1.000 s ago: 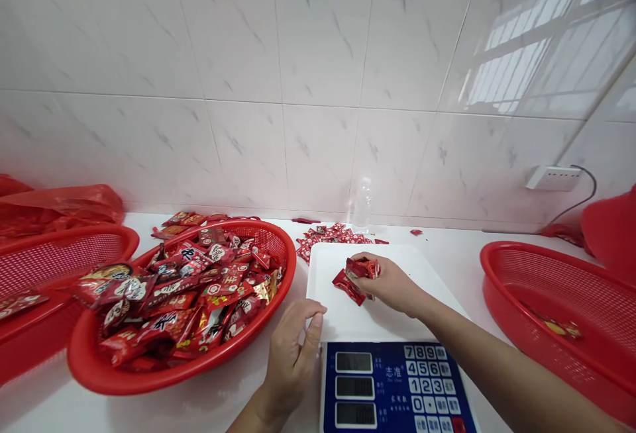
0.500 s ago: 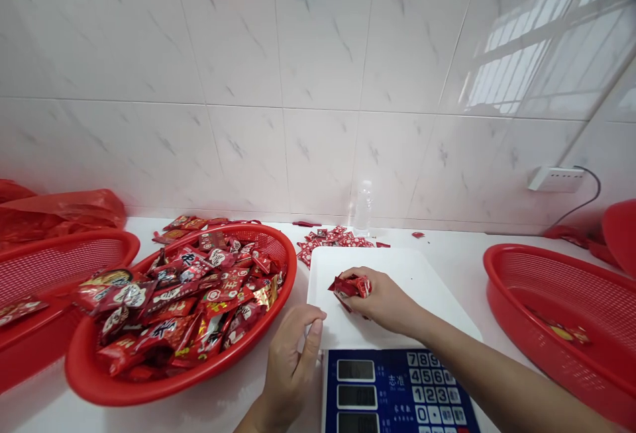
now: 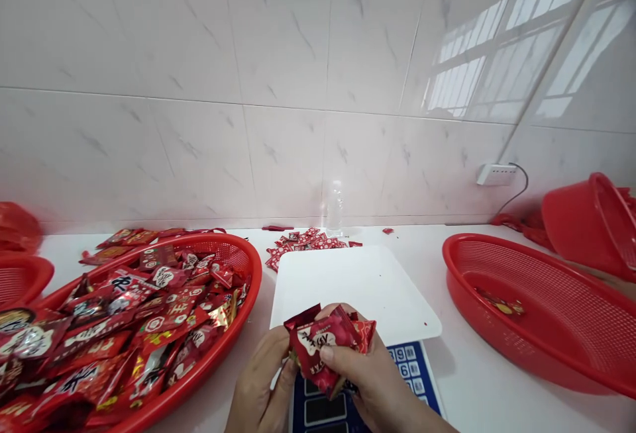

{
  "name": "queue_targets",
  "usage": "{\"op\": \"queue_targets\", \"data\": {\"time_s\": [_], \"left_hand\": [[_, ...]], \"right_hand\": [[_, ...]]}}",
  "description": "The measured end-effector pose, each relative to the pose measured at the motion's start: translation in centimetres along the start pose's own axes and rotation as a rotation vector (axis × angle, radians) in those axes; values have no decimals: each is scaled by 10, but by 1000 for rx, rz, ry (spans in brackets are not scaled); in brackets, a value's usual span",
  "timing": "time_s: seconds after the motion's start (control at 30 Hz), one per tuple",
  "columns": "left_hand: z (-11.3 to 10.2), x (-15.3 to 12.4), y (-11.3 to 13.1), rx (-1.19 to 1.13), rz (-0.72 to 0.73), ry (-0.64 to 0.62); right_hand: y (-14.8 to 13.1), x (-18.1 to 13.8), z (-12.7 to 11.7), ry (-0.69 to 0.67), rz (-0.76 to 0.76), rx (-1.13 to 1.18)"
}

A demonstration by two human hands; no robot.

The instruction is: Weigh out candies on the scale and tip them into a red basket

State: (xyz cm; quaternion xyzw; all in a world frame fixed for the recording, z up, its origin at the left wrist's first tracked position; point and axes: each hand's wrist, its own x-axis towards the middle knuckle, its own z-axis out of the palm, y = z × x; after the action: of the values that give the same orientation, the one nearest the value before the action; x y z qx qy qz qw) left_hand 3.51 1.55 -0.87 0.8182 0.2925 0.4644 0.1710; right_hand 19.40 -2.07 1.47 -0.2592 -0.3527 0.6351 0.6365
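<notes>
Several red snack packets (image 3: 318, 347) are bunched together over the front of the digital scale, the foremost one dark red with a white label patch. My right hand (image 3: 375, 380) is closed around them, thumb across the front packet. At their left edge, the fingers of my left hand (image 3: 263, 380) pinch the bunch. Behind the hands lies the scale's bare white pan (image 3: 342, 281), with a few specks on it. Its blue keypad panel (image 3: 427, 380) is partly covered by my hands. To the left stands a red basket (image 3: 254, 281) heaped with similar packets.
Small red patterned sachets (image 3: 308, 241) lie behind the pan, beside a clear bottle (image 3: 334, 208). On the right is a red basket (image 3: 536, 287) with a little packet at its bottom. Another red basket (image 3: 586, 218) is tipped behind it. A power strip (image 3: 497, 173) is on the wall.
My right hand has lifted the packets off the pan and drawn them toward me. My left hand has come in to grip them too. The view has turned right.
</notes>
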Motion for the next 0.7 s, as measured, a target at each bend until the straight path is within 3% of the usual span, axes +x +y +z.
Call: {"op": "queue_targets", "data": {"time_s": [0.27, 0.43, 0.57, 0.7], "left_hand": [[-4, -5, -4, 55, 141, -121], [-2, -7, 1, 14, 116, -95], [0, -4, 11, -63, 104, -105], [-1, 0, 17, -122, 152, -131]], "right_hand": [[7, -19, -13, 16, -12, -48], [5, -25, -17, 98, 2, 47], [-1, -32, -19, 200, 117, 38], [0, -38, -21, 200, 233, 24]]}}
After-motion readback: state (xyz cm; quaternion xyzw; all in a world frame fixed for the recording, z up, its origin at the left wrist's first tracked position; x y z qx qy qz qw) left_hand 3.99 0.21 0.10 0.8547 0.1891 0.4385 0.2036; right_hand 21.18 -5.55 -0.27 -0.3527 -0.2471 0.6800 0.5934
